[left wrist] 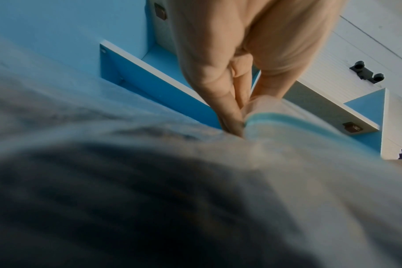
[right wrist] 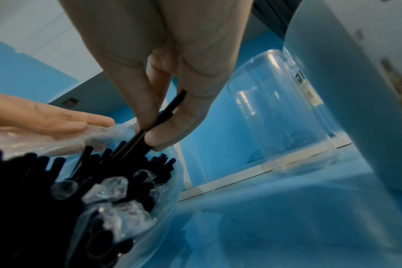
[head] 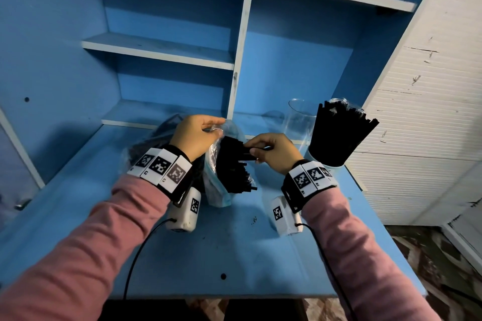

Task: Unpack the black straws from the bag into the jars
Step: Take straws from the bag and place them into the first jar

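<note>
Right now the left hand (head: 194, 135) pinches the rim of the clear plastic bag (head: 215, 190), holding its mouth open on the blue bench (head: 208, 250). The right hand (head: 273, 152) has its grip closed, thumb and fingertips (right wrist: 163, 139) pinching a few black straws (right wrist: 158, 123) at the top of the bundle in the bag. Beside it stands an empty clear jar (head: 298, 122), and just right of that a jar full of straws (head: 336, 135).
</note>
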